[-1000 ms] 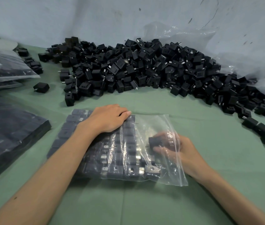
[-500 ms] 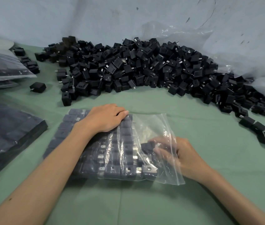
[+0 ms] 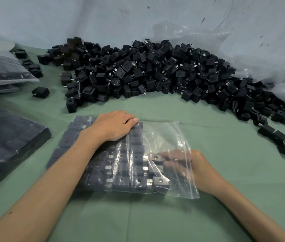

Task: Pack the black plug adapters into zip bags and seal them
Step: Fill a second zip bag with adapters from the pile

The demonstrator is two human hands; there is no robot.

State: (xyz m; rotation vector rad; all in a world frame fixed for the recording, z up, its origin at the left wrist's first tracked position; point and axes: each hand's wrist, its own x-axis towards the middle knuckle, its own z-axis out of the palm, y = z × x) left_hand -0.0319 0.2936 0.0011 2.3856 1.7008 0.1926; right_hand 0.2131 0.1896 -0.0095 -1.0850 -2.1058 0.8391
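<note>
Green tabletop [image 3: 155, 215] carries the zip bag [image 3: 164, 135], mid-filling: left hand [image 3: 112, 126] presses flat on it, fingers straight; right hand [image 3: 199, 168] reaches inside at an adapter [image 3: 156, 157], grip unclear through plastic. Next, probably seat it squarely; loose pile [image 3: 147, 72] lies beyond.

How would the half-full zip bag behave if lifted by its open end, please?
Probably heavy: the zip bag holds rows of adapters. Its thin film looks floppy, likely sagging. With the right hand inside its open mouth, adapters might spill.
</note>
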